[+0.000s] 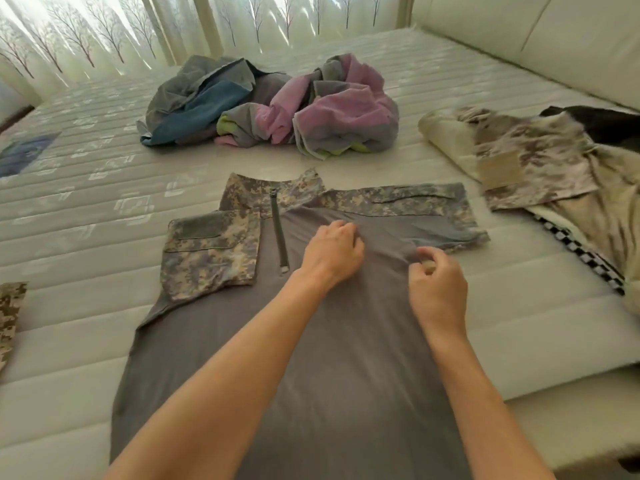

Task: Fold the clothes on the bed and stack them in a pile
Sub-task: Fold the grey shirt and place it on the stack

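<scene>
A grey shirt [214, 341] with camouflage sleeves and a zip collar lies flat, front up, on the bed [86, 188]. Its left sleeve is folded in over the chest; the right sleeve [415, 202] stretches out sideways. My left hand [332, 252] rests on the upper chest with fingers curled into the fabric. My right hand [438, 289] pinches the grey cloth just below the right sleeve's armpit.
A crumpled heap of grey, blue and pink garments [270, 105] lies further back. A camouflage jacket with pale lining [540, 168] is spread at the right. A camouflage piece [10, 317] pokes in at the left edge. Curtains and a padded headboard [554, 39] border the bed.
</scene>
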